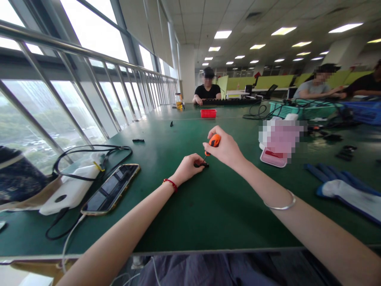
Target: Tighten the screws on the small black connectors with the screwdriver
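Observation:
My right hand (224,147) is closed around the orange and black handle of a screwdriver (214,140). Its thin shaft slants down to a small black part (205,164) lying on the green table (178,206). The fingers of my left hand (189,167) pinch that black part at its left end and press it on the tabletop. The tip of the screwdriver meets the part just beside my left fingertips; the exact contact is too small to make out.
At left lie a phone (111,190), a white case (71,188) and black cables. A red box (208,114) stands ahead. To the right are a pink tray (273,157), blue-white gloves (351,194) and a green basket (321,111). Several people sit beyond.

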Demonstrator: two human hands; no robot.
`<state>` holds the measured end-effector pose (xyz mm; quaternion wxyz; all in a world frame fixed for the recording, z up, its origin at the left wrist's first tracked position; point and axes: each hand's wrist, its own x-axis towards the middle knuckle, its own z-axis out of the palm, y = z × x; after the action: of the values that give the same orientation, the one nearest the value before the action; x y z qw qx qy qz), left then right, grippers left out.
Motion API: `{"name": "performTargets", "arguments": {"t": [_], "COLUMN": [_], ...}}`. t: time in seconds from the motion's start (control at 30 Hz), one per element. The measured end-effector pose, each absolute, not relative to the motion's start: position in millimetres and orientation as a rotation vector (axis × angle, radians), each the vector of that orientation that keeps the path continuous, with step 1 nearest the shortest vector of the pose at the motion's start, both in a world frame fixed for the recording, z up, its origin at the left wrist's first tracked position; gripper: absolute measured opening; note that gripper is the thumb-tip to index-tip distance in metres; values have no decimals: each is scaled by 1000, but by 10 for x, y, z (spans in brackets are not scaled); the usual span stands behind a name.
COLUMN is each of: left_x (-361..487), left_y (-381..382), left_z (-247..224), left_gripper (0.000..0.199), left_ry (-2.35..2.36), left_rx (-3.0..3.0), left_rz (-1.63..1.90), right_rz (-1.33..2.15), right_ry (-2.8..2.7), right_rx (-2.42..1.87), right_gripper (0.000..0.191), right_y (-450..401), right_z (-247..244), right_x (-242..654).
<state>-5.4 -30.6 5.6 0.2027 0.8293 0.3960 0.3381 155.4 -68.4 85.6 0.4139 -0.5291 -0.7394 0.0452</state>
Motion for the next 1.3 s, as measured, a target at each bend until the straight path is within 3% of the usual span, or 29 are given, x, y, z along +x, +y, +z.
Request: {"name": "performTargets", "arguments": {"t": [0.33,0.63,0.77,0.93,1.13,1.23,1.3], "left_x": [-126,-137,-125,-133,-146,-145,-140], "left_y": [-121,-9,-40,-32,-11,-12,-20], "left_z": [54,104,96,71,46,33,31], "left_gripper": [13,18,17,17,16,16,16], "left_ry": [935,905,943,975,953,947,946], "left_rx": [2120,2053,2076,2082,2089,2093,2093], "left_rz": [817,747,772,797,796,800,803], "right_rz": [107,-175,-163,-185,-163,-152,-147], "right_ry": [-2031,-2208,-2204,-2233,-2267,-2265,-2268], "right_rx": [-1344,-1348,-1356,-1389,-1469,-1446,-1434], "right_gripper": [41,19,35,18,33,20,23], "right_y": [-406,-381,-379,-440,-503,-504,-498], "right_z": [1107,1220,1279,1319,1340,1347,1352], "right_x": [1376,1440,1485,1482,1465,1469,1479]}}
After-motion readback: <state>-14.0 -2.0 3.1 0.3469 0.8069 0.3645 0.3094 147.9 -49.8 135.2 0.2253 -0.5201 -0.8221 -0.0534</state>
